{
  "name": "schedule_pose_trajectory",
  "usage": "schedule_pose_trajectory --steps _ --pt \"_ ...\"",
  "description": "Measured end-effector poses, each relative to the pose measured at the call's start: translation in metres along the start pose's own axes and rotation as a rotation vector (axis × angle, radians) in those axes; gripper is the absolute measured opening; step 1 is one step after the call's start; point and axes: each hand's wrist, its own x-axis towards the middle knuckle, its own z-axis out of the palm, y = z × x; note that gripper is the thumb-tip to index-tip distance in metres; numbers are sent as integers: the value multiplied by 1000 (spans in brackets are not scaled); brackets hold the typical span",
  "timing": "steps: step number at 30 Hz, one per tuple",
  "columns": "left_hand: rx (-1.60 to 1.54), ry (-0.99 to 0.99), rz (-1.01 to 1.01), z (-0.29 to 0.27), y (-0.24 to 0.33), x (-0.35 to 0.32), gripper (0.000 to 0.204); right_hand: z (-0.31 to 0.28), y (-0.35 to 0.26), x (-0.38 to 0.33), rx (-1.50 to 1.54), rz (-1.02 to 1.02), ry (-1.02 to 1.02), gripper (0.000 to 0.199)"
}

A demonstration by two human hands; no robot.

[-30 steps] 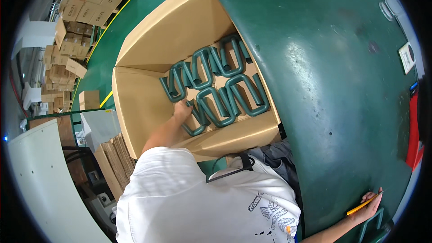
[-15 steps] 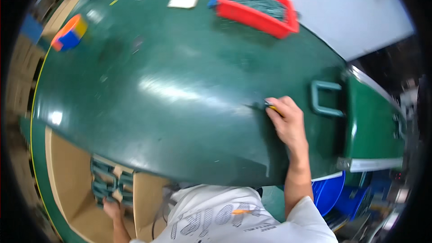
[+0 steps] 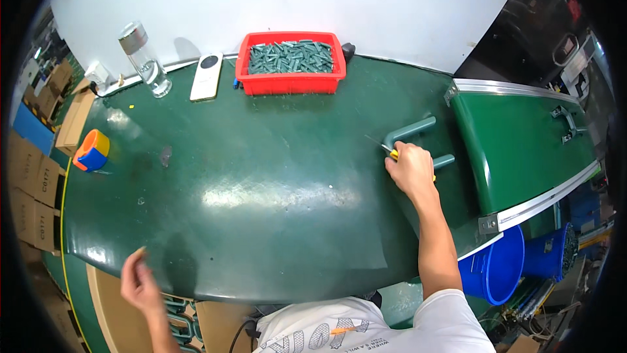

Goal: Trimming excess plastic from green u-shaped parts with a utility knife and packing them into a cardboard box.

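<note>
My right hand (image 3: 410,167) is closed on a yellow-handled tool (image 3: 394,154) with a thin metal tip. Its tip points left, and the tool's exact kind is not clear. Partly behind this hand lies a green U-shaped handle (image 3: 418,129), its two legs reaching right; whether my fingers touch it I cannot tell. My left hand (image 3: 140,282) is raised over the table's near-left edge, slightly blurred, with fingers apart and nothing visible in it. Below it, a cardboard box (image 3: 108,307) holds several similar green handles (image 3: 179,320), partly hidden by my forearm.
At the back of the green table (image 3: 281,235) stand a red bin (image 3: 294,84) of small green pieces, a phone (image 3: 207,79) and a clear bottle (image 3: 149,69). A tape roll (image 3: 95,150) sits left. A green conveyor (image 3: 522,150) adjoins the right side; blue bins (image 3: 493,268) stand below.
My left hand has come up out of the box to the table's edge. My right hand with the tool is now beside the U-shaped handle, which is turned differently. The view has shifted.
</note>
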Motion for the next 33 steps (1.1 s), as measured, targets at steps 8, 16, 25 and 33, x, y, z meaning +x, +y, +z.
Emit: schedule_pose_trajectory --steps 8,16,25,33 --pt "-1065 -1051 -304 171 143 0 33 -50 -72 -17 1355 18 102 27" --pt "-1474 -406 -899 221 183 23 23 2 -103 -33 1919 248 -504 17" --pt "-1212 -339 -630 238 178 24 22 24 -97 -21 1310 128 -405 36" --pt "-1130 -216 -623 236 169 9 11 12 -118 -36 959 10 -309 43"
